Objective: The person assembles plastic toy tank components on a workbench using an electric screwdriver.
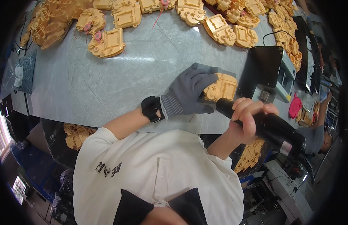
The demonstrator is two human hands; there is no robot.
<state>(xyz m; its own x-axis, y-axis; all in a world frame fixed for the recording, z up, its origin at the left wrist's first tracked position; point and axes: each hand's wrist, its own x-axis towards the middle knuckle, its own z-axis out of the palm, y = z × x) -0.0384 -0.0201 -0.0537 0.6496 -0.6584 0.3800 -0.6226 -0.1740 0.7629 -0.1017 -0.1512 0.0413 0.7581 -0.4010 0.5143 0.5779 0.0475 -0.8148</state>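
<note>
On my feed: right hand [246, 117] fingers curled round black power tool [276, 131], right of frame center; gloved left hand [186, 92] touching yellow casing [225, 87], can't tell if gripping.

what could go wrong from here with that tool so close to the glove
The black tool in the right hand points toward the tan plastic part, near the gloved left hand's thumb; a slip might catch the glove.
The left fingers are at one side of the part, so it could turn or slide if pushed.
</note>
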